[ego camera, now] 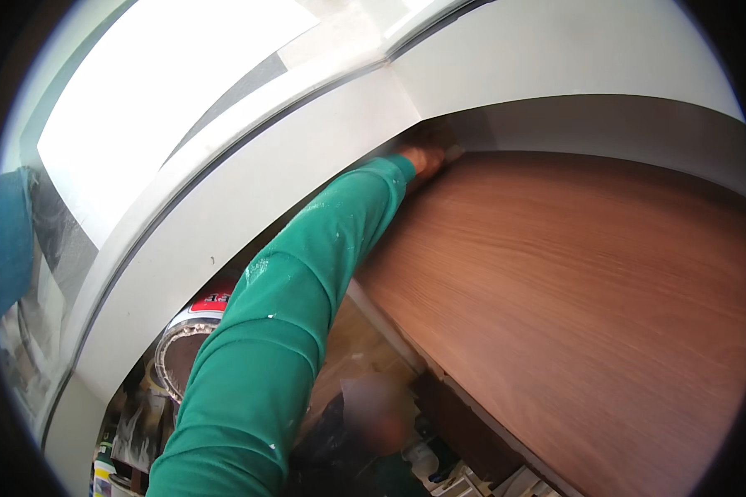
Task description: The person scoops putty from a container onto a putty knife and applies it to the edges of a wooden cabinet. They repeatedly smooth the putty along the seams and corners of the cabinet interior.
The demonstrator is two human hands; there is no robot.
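Observation:
A green sleeve with white specks (273,335) runs up from the bottom, and at its end is my left hand (428,160). The hand reaches into the dark corner where a brown wood-grain panel (566,279) meets a grey wall strip (547,127), below a white painted ledge (255,180). Beside the fingertips shows a small pale thing (454,153); blur and shadow hide whether the fingers grip it. My right hand is out of view.
Left of the sleeve is a bucket with a red label and crusted rim (177,360). Lower left are several containers (104,475). A person's blurred head (379,413) shows low down, near the panel's edge. Blue cloth (11,242) hangs at far left, near a bright white surface (161,105).

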